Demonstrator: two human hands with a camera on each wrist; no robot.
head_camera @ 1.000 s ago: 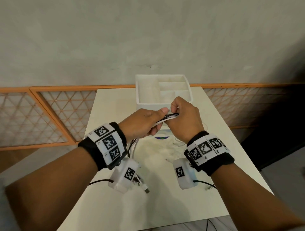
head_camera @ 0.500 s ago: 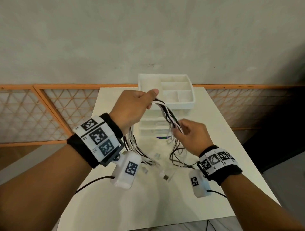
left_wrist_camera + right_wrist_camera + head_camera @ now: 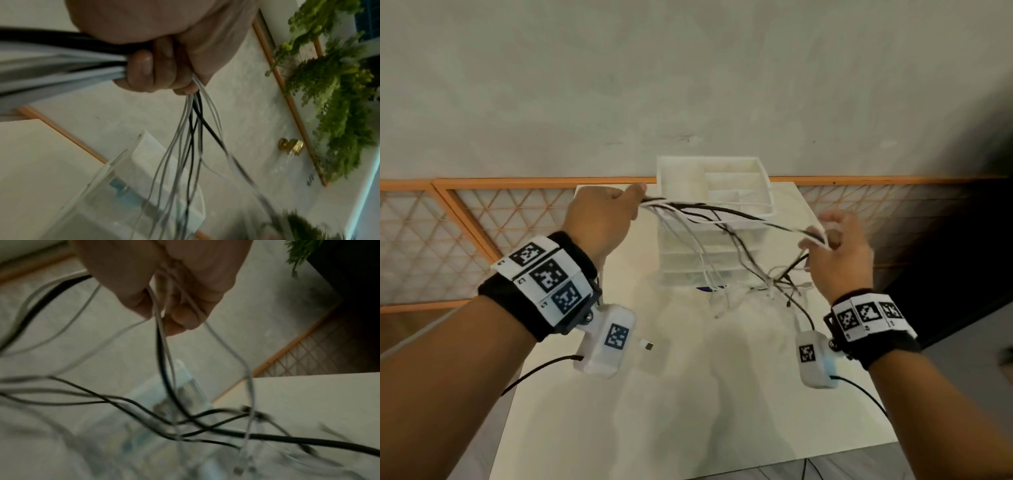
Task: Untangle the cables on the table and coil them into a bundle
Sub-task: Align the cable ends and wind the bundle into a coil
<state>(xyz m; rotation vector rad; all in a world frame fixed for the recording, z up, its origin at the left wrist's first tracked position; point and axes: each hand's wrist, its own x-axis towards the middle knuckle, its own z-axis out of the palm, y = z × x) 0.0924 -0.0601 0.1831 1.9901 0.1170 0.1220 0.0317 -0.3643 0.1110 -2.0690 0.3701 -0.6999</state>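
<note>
Holding the cables [image 3: 722,214] stretched in the air between my two hands, I see from the head view that my left hand [image 3: 602,219] grips one end of the bunch with curled fingers, and my right hand [image 3: 835,246] pinches the other end. The cables, white and black, hang in front of a white drawer organizer [image 3: 714,205] which stands at the far side of the tabletop [image 3: 671,411]. Several strands drop down to the tabletop and cross there in a loose knot. A small white connector [image 3: 647,345] lies near my left wrist.

From the left wrist view, my left hand [image 3: 164,56] is closed firmly around the cables [image 3: 191,138]; they go out on both sides of the fist and fan apart below it.

From the right wrist view, my right hand [image 3: 164,288] holds only some strands of the cables [image 3: 164,369] between thumb and fingertips, and below them black and white strands cross each other, blurred.

To do this step well, I think I should keep the left grip fixed and pull gently, so the crossings open and do not tighten, and free one strand at a time before coiling.
</note>
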